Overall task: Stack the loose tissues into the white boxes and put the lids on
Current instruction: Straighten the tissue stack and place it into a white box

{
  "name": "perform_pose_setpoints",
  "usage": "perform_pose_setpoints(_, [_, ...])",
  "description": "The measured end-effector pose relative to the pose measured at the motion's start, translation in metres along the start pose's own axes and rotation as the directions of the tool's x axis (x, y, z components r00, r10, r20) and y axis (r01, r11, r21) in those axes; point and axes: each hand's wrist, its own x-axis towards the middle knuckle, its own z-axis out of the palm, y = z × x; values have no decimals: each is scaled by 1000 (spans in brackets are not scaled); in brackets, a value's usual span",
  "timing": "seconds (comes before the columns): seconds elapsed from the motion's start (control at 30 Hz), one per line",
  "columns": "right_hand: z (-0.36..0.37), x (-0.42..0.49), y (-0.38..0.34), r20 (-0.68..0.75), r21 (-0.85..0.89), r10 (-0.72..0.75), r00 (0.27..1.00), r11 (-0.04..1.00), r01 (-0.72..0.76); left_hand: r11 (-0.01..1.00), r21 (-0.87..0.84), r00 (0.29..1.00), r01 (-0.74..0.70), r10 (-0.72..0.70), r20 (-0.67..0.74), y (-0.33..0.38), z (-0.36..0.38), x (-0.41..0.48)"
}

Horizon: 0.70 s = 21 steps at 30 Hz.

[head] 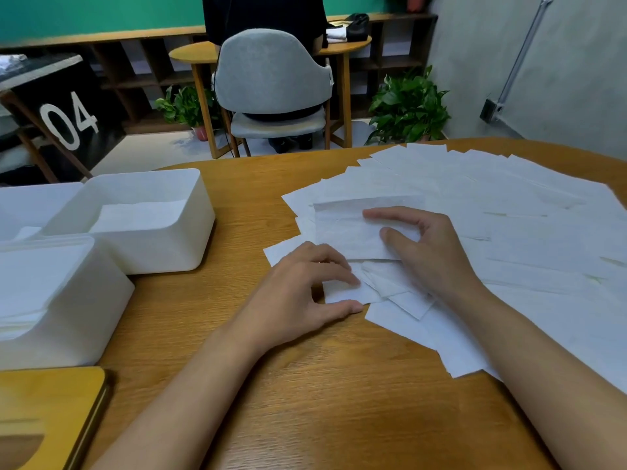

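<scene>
Boxes (163,252) stand left of tissues (509,215); wooden lid (51,395) nearby, chair (271,72) behind.

L hand (298,293), R hand (431,252) on tissues (509,215)
</scene>
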Motion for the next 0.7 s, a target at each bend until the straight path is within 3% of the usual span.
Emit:
perform_pose_setpoints(0.3, [1,-1,-2,33,-24,-10,999,1000,11,996,-55,987,-68,59,-153,8,-2,2])
perform_pose_setpoints(0.43, [1,-2,-6,49,11,-13,999,1000,12,989,-144,955,15,-57,-292,12,-10,2])
perform_pose_setpoints(0.53, [1,-5,-11,105,80,-65,992,995,57,950,-311,911,44,-166,-377,13,-18,2])
perform_pose_setpoints(0.7, [4,-10,-12,232,112,-133,964,988,109,740,-664,818,110,-447,-362,14,-27,6])
